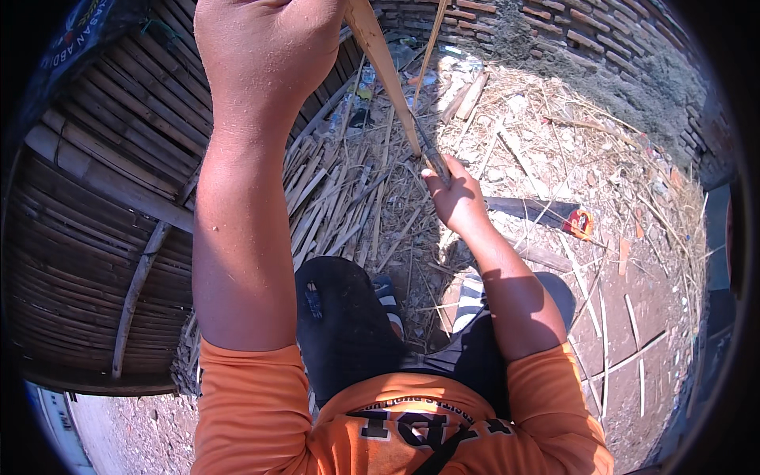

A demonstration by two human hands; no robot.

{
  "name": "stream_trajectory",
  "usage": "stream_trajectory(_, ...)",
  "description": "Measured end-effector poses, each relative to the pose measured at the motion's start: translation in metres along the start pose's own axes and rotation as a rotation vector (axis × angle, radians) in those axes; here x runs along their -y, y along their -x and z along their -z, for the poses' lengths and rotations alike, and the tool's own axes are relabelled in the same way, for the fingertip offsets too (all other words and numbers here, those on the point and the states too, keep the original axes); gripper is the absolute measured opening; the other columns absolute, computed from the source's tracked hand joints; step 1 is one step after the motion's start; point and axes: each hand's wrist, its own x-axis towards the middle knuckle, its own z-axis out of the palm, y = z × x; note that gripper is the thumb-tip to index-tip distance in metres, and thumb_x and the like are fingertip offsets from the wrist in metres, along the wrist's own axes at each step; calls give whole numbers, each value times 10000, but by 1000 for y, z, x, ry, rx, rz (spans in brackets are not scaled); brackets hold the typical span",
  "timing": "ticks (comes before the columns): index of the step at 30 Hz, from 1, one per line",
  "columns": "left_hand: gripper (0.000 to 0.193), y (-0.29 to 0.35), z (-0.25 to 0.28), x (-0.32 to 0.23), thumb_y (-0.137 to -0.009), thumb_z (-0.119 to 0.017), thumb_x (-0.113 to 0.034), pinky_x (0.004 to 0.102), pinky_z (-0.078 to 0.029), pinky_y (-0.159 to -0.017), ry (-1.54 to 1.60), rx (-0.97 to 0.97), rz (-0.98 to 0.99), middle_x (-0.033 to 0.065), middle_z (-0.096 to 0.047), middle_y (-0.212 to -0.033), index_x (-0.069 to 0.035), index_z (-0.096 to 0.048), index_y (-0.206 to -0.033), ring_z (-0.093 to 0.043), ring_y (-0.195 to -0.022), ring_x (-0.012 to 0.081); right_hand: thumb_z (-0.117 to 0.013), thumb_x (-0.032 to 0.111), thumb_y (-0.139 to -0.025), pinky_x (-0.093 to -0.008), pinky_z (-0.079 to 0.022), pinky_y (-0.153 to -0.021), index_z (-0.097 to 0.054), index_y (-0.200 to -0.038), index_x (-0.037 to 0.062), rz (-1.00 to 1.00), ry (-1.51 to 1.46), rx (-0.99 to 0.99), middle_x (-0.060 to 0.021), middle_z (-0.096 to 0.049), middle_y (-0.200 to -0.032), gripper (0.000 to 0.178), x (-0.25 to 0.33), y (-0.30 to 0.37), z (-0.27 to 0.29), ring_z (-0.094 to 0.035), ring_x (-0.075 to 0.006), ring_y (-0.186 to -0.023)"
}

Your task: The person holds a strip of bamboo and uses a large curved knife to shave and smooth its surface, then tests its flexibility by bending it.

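My left hand (265,47) is raised close to the camera at the top of the view, its fingers closed around the upper end of a long pale bamboo strip (384,67). The strip slants down and to the right toward my right hand (453,192). That hand grips the handle of a dark knife (428,150), whose blade lies along the strip's lower part, apparently cutting into it. A second thin strip (430,47) stands just right of the first. My knees in dark trousers and striped sandals show below the hands.
A heap of split bamboo strips (332,198) lies on the ground ahead. A woven bamboo platform (103,182) fills the left side. A brick wall (570,28) runs along the top right. An orange tape measure (580,222) and a dark board (526,208) lie on the littered dirt.
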Motion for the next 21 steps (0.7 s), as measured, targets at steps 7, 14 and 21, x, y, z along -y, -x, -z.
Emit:
stream_trajectory(7, 95, 8, 8, 8, -948, -731, -86, 175, -449, -612, -98, -72, -129, -9, -680, -824, 4, -719, -977, -571, -702, 32, -655, 270, -970, -388, -511, -649, -552, -1318, 76, 245, -229, -3, -144, -707, -853, 412, 30, 3, 7, -699, -322, -704)
stream_trajectory(14, 93, 2, 8, 5, -952, -727, -89, 182, -447, -613, -143, -74, -84, -7, -673, -808, 3, -717, -962, -568, -695, 38, -609, 337, -962, -427, -529, -842, -557, -1259, 70, -180, -36, 123, -167, -694, -979, 403, -50, -18, -32, -685, -346, -925)
stream_trajectory(21, 145, -5, 13, 23, -983, -701, -157, 220, -470, -631, -64, -48, -56, -12, -644, -784, -16, -674, -1003, -566, -694, 54, -639, 381, -969, -323, -479, -535, -578, -1169, 88, -511, -639, 332, -55, -578, -745, 360, -25, -20, -13, -593, -177, -602)
